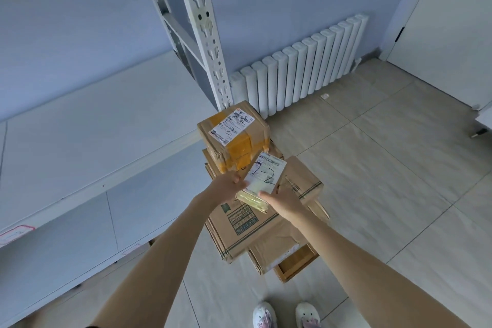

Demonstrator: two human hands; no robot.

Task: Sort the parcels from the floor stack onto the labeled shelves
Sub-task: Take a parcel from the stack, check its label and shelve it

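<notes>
Fingers [267,196] of both hands gripping small parcel [262,181], arms outstretched

The held parcel [259,186] is yellowish with a white label inked "2-2", the taped box [234,138] is brown with yellow tape, the shelves [87,141] and radiator [300,69] are white, the wall [66,21] pale blue, the floor [386,168] beige tile.

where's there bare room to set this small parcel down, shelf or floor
The upper shelf, from the wall to the upright, shows a wide bare board. The floor tiles between the stack and the radiator are bare too. It is crowded at the stack, where both hands hold the small parcel beside the taped box.
</notes>
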